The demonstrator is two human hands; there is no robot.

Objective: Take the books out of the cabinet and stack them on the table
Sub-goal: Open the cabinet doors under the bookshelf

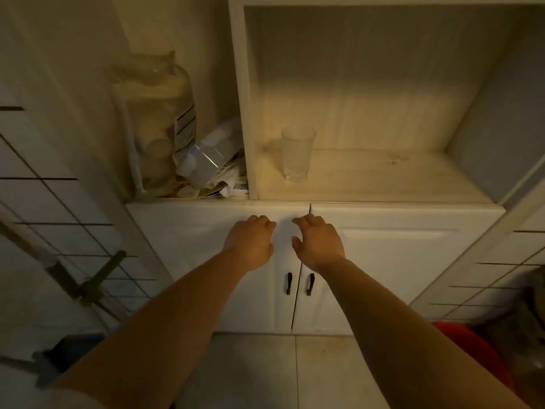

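A white cabinet stands before me with its two lower doors closed. Two black handles sit either side of the centre gap. My left hand hovers in front of the left door, above its handle, fingers curled and holding nothing. My right hand hangs in front of the right door, fingers loosely bent and apart, also holding nothing. Both hands sit close to the gap near the doors' top edge. No books are visible; the inside of the lower cabinet is hidden behind the doors.
An open shelf above the doors holds a clear drinking glass. Left of it stand a large glass jar and crumpled plastic packaging. Tiled walls flank the cabinet. A red tub sits on the floor at lower right.
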